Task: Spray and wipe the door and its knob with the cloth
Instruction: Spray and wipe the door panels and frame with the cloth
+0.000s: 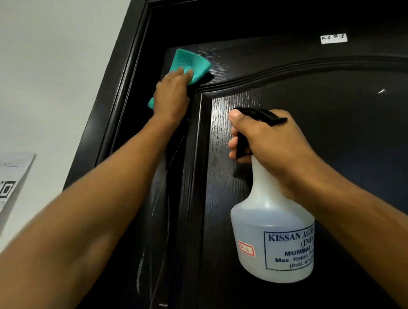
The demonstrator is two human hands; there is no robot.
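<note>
A dark brown panelled door (pixel 326 149) fills the view, wet streaks running down its left stile. My left hand (pixel 171 97) presses a teal cloth (pixel 190 62) flat against the door's upper left corner, above the arched moulding. My right hand (pixel 265 142) grips the black trigger head of a translucent white spray bottle (pixel 272 233), held upright in front of the door's middle panel, nozzle toward the door. The knob is out of view.
A small white label (pixel 333 38) is stuck near the door's top. The dark door frame (pixel 123 87) runs along the left, beside a pale wall (pixel 43 79). A sheet with a QR code (pixel 3 188) hangs on that wall.
</note>
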